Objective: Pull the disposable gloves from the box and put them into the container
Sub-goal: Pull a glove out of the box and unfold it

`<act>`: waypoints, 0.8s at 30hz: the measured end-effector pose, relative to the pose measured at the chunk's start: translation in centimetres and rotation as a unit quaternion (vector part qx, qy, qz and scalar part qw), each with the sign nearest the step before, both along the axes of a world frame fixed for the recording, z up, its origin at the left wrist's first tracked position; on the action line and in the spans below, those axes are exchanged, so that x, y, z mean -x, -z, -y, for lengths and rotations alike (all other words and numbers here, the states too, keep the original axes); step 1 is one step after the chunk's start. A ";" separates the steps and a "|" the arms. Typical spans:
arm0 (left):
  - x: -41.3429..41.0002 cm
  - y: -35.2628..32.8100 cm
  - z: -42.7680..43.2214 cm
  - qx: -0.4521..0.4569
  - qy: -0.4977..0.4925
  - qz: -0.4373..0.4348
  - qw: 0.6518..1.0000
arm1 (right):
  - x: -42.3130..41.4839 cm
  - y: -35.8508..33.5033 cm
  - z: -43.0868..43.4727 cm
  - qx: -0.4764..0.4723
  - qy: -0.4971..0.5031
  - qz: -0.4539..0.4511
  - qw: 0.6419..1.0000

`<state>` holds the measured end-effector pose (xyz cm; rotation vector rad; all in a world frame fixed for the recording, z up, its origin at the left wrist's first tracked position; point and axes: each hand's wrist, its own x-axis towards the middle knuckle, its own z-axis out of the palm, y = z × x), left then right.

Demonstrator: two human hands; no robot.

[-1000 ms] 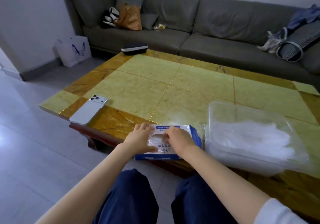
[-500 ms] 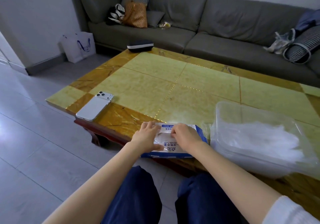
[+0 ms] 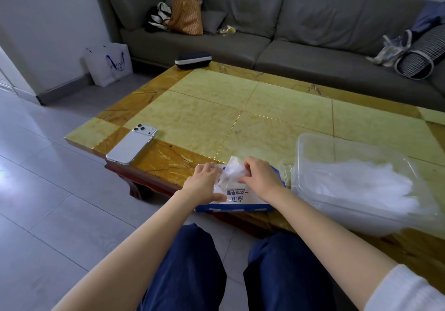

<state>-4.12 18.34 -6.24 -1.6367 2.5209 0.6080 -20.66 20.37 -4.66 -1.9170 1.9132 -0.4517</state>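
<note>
A blue and white glove box (image 3: 240, 198) lies at the near edge of the table. My left hand (image 3: 204, 183) rests on the box's left side, fingers spread flat, holding it down. My right hand (image 3: 258, 178) pinches a clear disposable glove (image 3: 232, 172) that sticks up out of the box's opening. To the right stands a clear plastic container (image 3: 313, 147) with a heap of clear gloves (image 3: 361, 185) inside it, close beside the box.
A white phone (image 3: 132, 147) lies face down at the table's left corner. A dark case (image 3: 192, 60) sits at the far edge. The yellow tabletop (image 3: 240, 108) stretches behind the box. A grey sofa with bags stands beyond; my knees are below the table edge.
My right hand has taken hold of a glove and drawn it partly up out of the box. My left hand stays on the box. The view has shifted a little.
</note>
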 end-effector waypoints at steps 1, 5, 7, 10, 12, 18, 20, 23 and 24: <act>0.0 0.0 0.0 -0.002 0.000 -0.001 1.000 | 0.2 0.1 0.1 0.009 0.009 0.016 1.000; 0.0 0.1 0.1 -0.005 0.001 0.002 1.000 | 0.4 -0.1 0.1 0.048 0.030 0.069 0.996; 0.0 0.0 0.2 -0.006 0.001 0.006 1.000 | 0.5 -0.4 0.2 0.064 0.031 0.077 0.995; 0.0 0.0 0.2 -0.008 0.000 0.006 1.000 | 1.0 -0.8 0.8 0.093 0.046 0.072 0.992; -0.1 0.1 0.3 -0.011 -0.003 0.001 1.000 | 1.3 -0.9 1.1 0.114 0.054 0.056 0.990; 0.0 0.1 0.3 -0.003 -0.001 0.009 1.000 | 3.2 -2.2 2.0 0.177 0.125 0.035 0.976; 0.0 0.2 0.3 -0.002 -0.002 0.010 1.000 | 3.5 -2.9 2.1 0.165 0.115 0.031 0.979; 0.1 0.2 0.4 -0.001 0.000 0.008 1.000 | 2.1 -2.6 1.1 0.095 0.042 0.026 0.994; 0.1 0.2 0.4 -0.001 0.000 0.008 1.000 | 1.4 -2.3 0.7 0.067 0.025 0.021 0.997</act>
